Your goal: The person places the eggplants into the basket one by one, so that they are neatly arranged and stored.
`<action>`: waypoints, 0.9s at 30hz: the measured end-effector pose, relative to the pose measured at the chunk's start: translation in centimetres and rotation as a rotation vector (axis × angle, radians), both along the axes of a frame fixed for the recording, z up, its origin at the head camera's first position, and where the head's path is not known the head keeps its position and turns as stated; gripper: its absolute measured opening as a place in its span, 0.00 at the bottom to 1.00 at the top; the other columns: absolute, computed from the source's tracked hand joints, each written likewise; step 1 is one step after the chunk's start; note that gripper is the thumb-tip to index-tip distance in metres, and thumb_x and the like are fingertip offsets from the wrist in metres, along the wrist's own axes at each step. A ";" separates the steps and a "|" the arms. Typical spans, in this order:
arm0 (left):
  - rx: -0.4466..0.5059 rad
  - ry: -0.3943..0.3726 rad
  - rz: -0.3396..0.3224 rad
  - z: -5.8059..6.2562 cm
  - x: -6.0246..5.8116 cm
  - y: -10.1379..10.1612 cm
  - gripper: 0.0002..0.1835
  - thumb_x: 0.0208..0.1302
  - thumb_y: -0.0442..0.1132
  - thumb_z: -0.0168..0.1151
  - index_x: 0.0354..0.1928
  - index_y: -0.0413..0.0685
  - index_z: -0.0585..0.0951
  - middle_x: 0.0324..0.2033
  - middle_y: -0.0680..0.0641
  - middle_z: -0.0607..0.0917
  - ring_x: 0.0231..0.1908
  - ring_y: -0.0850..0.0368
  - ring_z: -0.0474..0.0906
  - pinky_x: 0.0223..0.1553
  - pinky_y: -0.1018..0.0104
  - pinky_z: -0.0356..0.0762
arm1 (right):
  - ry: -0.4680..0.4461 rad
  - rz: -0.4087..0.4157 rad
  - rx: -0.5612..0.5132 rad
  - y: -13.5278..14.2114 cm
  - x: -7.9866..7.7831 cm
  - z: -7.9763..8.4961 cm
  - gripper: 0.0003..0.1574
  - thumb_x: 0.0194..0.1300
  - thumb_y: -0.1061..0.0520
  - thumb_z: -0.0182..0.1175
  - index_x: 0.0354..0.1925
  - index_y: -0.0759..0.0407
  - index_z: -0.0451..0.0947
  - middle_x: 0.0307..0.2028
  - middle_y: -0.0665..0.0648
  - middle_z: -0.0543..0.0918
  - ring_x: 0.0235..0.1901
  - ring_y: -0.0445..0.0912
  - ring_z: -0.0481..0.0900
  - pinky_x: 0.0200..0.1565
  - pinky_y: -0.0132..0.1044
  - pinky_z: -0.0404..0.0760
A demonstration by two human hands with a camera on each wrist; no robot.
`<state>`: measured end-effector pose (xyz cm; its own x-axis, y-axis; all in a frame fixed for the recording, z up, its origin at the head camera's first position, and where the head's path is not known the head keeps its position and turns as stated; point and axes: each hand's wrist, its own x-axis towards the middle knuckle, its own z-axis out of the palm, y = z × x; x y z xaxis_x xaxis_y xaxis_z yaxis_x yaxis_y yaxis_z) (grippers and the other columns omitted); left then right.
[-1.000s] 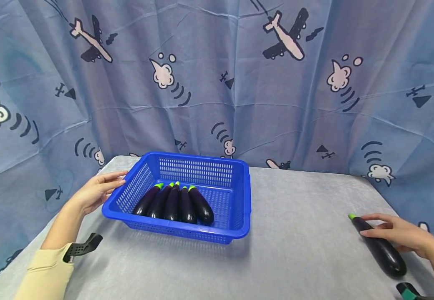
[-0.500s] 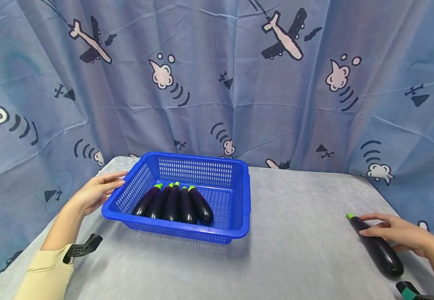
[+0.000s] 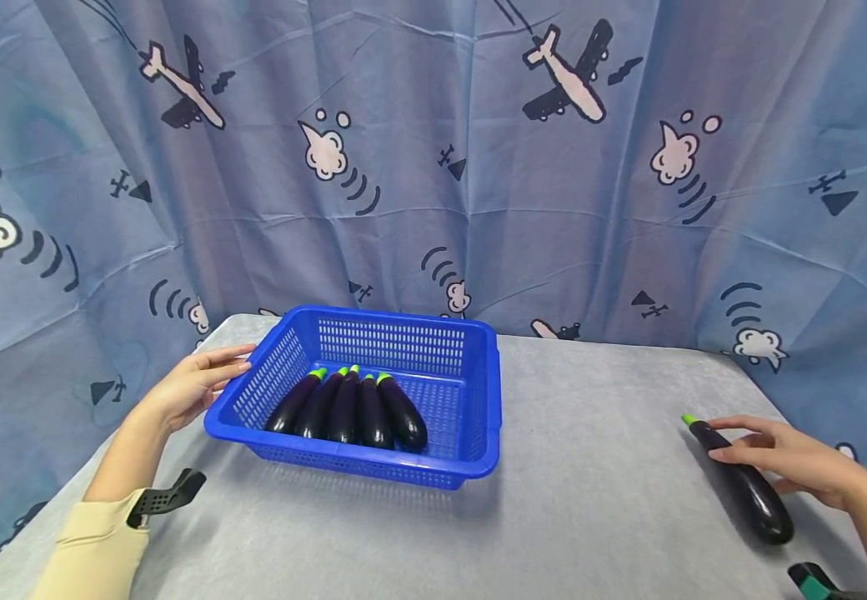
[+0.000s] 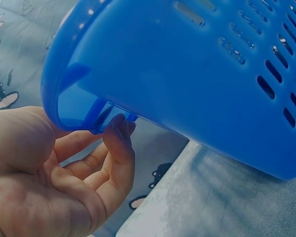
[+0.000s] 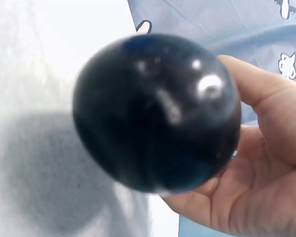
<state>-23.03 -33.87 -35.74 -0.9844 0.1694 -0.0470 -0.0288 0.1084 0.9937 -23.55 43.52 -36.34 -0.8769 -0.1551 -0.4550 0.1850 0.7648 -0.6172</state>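
On the left of the head view my left hand [image 3: 189, 387] grips the left rim of a blue plastic basket [image 3: 482, 400]. In the left wrist view its curled fingers [image 4: 121, 143] come up under the rim, while the thumb is partly hidden behind it. Several dark purple eggplants [image 3: 343, 408] with green stem ends lie side by side in the basket. At the far right my right hand [image 3: 794, 458] holds another eggplant [image 3: 749, 496] around its upper part, stem end pointing away. Its round bottom fills the right wrist view, with a shadow apart from it on the table.
A grey table [image 3: 591, 467] lies under the basket, with its surface stretching between basket and right hand. A blue curtain [image 3: 403, 167] printed with airplanes hangs behind the table and along its sides.
My right hand has moved the held eggplant a little left and away from me. The left hand and the basket stay where they were.
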 end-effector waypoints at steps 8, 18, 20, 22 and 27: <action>0.012 -0.002 -0.010 -0.1 0.0 0.0 0.19 0.81 0.36 0.57 0.68 0.57 0.80 0.46 0.62 0.89 0.45 0.64 0.87 0.46 0.66 0.88 | 0.063 0.019 -0.042 -0.5 0.2 0.7 0.52 0.79 0.39 0.57 0.78 0.72 0.49 0.65 0.84 0.66 0.62 0.70 0.73 0.47 0.59 0.84; -0.049 -0.009 0.000 0.1 0.1 -0.2 0.24 0.82 0.39 0.55 0.76 0.48 0.73 0.46 0.63 0.88 0.46 0.64 0.87 0.46 0.65 0.88 | 0.101 0.052 -0.090 -1.9 0.8 1.7 0.45 0.80 0.43 0.58 0.78 0.69 0.54 0.65 0.78 0.67 0.61 0.62 0.74 0.49 0.58 0.83; -0.071 -0.008 0.008 0.1 0.1 -0.2 0.25 0.83 0.40 0.55 0.77 0.45 0.71 0.46 0.64 0.87 0.46 0.65 0.87 0.46 0.65 0.88 | 0.101 0.057 -0.094 -2.3 0.8 2.0 0.45 0.80 0.43 0.57 0.78 0.69 0.54 0.65 0.80 0.65 0.61 0.64 0.74 0.49 0.58 0.83; -0.086 -0.005 0.014 0.1 0.0 -0.3 0.26 0.83 0.41 0.55 0.77 0.43 0.71 0.45 0.64 0.87 0.46 0.65 0.86 0.46 0.65 0.88 | 0.110 0.060 -0.094 -2.6 1.0 2.2 0.45 0.80 0.44 0.57 0.78 0.69 0.55 0.65 0.79 0.65 0.60 0.62 0.74 0.49 0.57 0.83; -0.089 -0.007 0.017 0.2 0.0 -0.3 0.24 0.83 0.41 0.54 0.76 0.44 0.73 0.45 0.63 0.88 0.45 0.65 0.87 0.46 0.66 0.88 | 0.140 0.071 -0.113 -3.3 1.3 2.5 0.39 0.80 0.45 0.58 0.77 0.61 0.61 0.64 0.76 0.69 0.56 0.53 0.76 0.48 0.52 0.83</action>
<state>-22.99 -34.16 -35.55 -0.9867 0.1475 -0.0679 -0.0381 0.1960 0.9799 -22.20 40.25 -33.81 -0.9154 -0.2619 -0.3058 0.0395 0.6974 -0.7156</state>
